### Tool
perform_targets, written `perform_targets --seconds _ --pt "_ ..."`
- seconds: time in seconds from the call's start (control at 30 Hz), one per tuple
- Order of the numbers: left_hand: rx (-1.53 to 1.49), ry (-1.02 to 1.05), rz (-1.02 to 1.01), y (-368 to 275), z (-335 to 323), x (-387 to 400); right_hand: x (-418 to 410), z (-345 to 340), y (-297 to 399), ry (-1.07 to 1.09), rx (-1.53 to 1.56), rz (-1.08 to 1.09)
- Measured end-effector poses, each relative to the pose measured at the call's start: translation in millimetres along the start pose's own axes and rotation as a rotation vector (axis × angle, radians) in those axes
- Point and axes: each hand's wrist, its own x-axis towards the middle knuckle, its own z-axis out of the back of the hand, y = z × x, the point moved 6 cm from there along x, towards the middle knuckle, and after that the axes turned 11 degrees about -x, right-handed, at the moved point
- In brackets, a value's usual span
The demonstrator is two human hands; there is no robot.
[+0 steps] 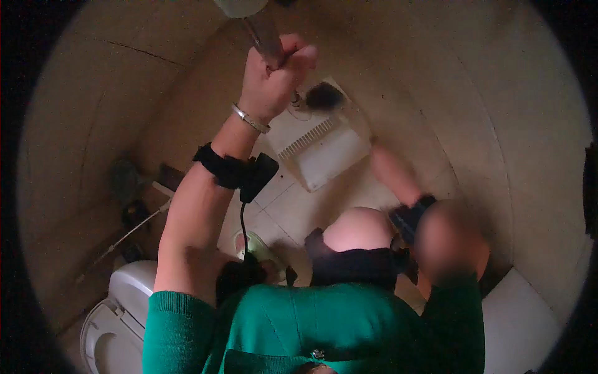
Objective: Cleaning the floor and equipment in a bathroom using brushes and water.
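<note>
My left hand (275,82) is closed around a pole (262,35) that rises toward the top of the view, where a pale rounded piece (240,6) is cut off by the frame. Below that hand, a white dustpan (329,156) with a row of comb teeth lies over the tiled floor. The pole appears to line up with the dustpan's socket, though my hand covers the join. A dark blurred patch (324,96) shows at the dustpan's back. My right hand (390,166) reaches down beside the dustpan's right edge; its fingers are blurred, so any grip is unclear.
At lower left stands a toilet (133,285) with its seat and lid. A thin rod (135,229) leans near dark items by the left wall. A green slipper (256,243) is on the floor. A white panel (518,322) is at lower right. Tiled walls (467,117) close in around.
</note>
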Motion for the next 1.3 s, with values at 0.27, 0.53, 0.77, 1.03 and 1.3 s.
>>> perform_targets --seconds 0.27,0.53,0.77,1.03,1.3 --pt "-0.081 -0.032 -0.064 -5.3 5.0 0.4 -30.3 -15.5 -12.1 0.204 -0.029 -0.148" --pt "-0.151 -0.029 -0.069 4.4 11.2 -2.1 -28.7 -14.3 -2.2 0.068 -0.16 0.028" --pt "-0.209 0.014 -0.052 7.5 -0.4 1.9 17.3 11.8 12.5 -0.118 -0.096 0.122" --pt "-0.095 -0.041 -0.007 11.1 15.0 2.2 -11.8 34.2 4.8 0.146 -0.07 -0.041" --pt "-0.084 -0.076 -0.115 12.2 23.0 -1.1 0.3 25.6 1.7 -0.123 -0.268 0.097"
